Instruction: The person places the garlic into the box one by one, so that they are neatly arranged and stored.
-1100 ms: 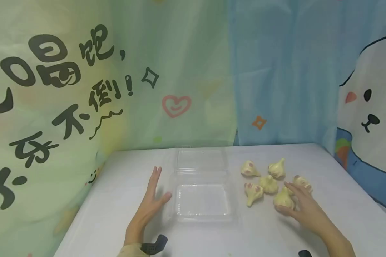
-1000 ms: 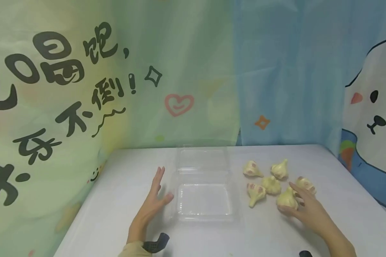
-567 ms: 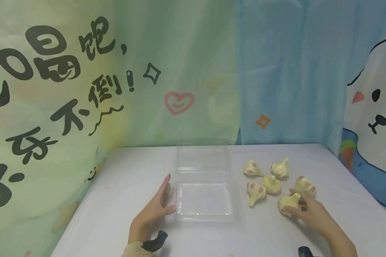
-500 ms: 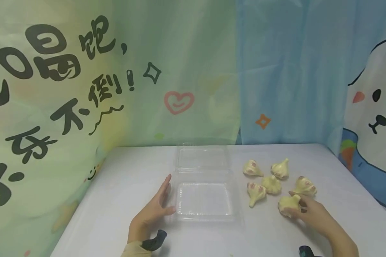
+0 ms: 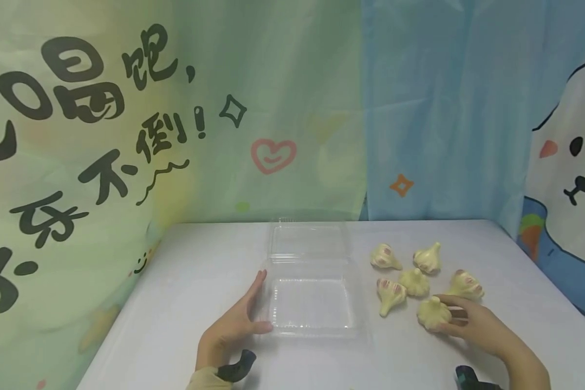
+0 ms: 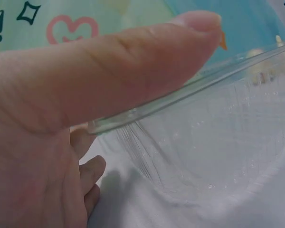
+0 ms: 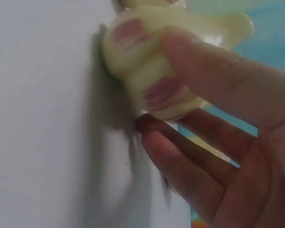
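The right hand (image 5: pixel 478 325) pinched a garlic (image 7: pixel 142 61)
It was pale yellow, purple-streaked; the left hand (image 5: pixel 231 327), fingers straight, met a box (image 5: pixel 312 306).

A container (image 5: pixel 310 304) sits on a table (image 5: pixel 151 330), lid (image 5: pixel 308 239) to its rear — left hand (image 5: pixel 233 327) at its left edge. To its right, five garlic bulbs (image 5: pixel 414 282) and, in the right hand (image 5: pixel 480 322), a sixth bulb (image 5: pixel 431 313) — behind it, a backdrop (image 5: pixel 297 81).

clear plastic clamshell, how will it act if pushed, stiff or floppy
The clamshell likely flexes: its clear walls look thin. It may slide rather than roll, being wide and low on the white tabletop. Its open lid could flap, seemingly joined along one edge.
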Available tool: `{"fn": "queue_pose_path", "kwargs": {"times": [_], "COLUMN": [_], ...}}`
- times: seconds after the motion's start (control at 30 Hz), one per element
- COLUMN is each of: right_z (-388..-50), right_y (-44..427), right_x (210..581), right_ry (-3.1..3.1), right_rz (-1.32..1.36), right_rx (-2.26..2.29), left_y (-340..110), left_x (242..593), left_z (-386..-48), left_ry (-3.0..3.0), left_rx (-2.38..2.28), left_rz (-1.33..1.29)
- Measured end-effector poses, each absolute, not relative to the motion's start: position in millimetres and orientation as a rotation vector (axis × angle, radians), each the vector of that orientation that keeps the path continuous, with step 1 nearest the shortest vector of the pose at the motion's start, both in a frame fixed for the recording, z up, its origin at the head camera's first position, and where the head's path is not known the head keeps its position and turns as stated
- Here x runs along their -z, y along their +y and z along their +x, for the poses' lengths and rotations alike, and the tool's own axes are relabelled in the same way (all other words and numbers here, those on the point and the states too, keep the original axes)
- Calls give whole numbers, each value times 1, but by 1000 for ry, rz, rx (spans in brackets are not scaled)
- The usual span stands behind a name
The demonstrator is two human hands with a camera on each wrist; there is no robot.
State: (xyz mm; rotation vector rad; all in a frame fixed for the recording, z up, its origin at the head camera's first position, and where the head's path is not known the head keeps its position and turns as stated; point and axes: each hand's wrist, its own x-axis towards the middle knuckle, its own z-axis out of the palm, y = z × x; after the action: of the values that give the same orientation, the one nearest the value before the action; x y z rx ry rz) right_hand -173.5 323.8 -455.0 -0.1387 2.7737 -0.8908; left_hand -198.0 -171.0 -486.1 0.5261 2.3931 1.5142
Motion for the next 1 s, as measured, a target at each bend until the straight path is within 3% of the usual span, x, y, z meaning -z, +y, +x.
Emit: {"fn": "queue_pose_path", "kwargs": {"times": [0.37, 1.0], "right_z": [-191, -201], "right_y": [334, 337], "right_x": [451, 449], "right_ry": [2581, 2530], "right_rz": [-236, -173], "right_rx": [1030, 962], "left_y": [-169, -183], "left_x": [478, 471], "left_z": [-200, -213], "left_ry": [2348, 2119], "left_rx": [-1497, -1503], "left_rz": [479, 573]}}
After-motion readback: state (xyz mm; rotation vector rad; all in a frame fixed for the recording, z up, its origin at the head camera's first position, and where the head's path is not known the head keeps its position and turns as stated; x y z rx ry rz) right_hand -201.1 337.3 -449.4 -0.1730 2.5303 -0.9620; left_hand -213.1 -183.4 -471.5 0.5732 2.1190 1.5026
